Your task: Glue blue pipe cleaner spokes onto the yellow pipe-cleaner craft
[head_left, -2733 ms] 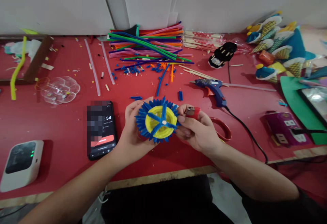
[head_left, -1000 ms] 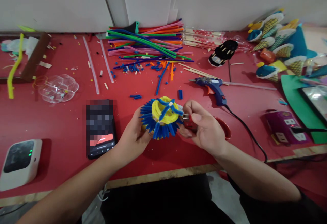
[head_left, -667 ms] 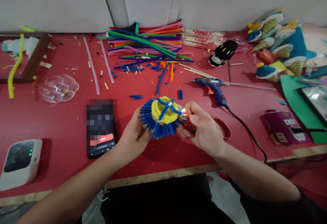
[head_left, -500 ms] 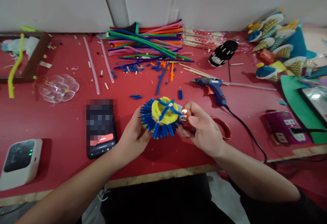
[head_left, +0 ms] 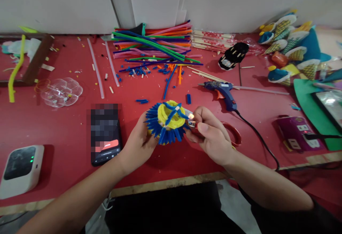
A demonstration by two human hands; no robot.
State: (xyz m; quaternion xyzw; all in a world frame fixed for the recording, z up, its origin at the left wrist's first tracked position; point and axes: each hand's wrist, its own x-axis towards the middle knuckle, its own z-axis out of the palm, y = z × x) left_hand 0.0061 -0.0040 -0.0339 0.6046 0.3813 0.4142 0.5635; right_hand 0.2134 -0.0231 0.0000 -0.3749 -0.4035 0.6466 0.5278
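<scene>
My left hand (head_left: 140, 141) is closed around the left side of a blue and yellow pipe-cleaner craft (head_left: 171, 123), a yellow coiled ring with blue spikes fanned round it. Blue strips cross over the ring's top, joined by a pale bit. In my right hand (head_left: 212, 134) is a red lighter (head_left: 196, 125), its small flame lit at the tip of a blue strip on the craft's right. Behind that hand lie scissors with red handles (head_left: 235, 134), mostly hidden. Short blue pipe-cleaner pieces (head_left: 188, 99) rest just beyond the craft.
A blue glue gun (head_left: 221, 91) with a black cord lies to the right, near a purple power strip (head_left: 299, 132). Bundled pipe cleaners (head_left: 155, 45) are at the back. A phone (head_left: 105, 134) and a white device (head_left: 22, 170) are on the left of the red table (head_left: 64, 127).
The craft has shifted very slightly left in my left hand. The lighter's flame looks smaller and sits against the blue strip's tip; both hands keep their grip.
</scene>
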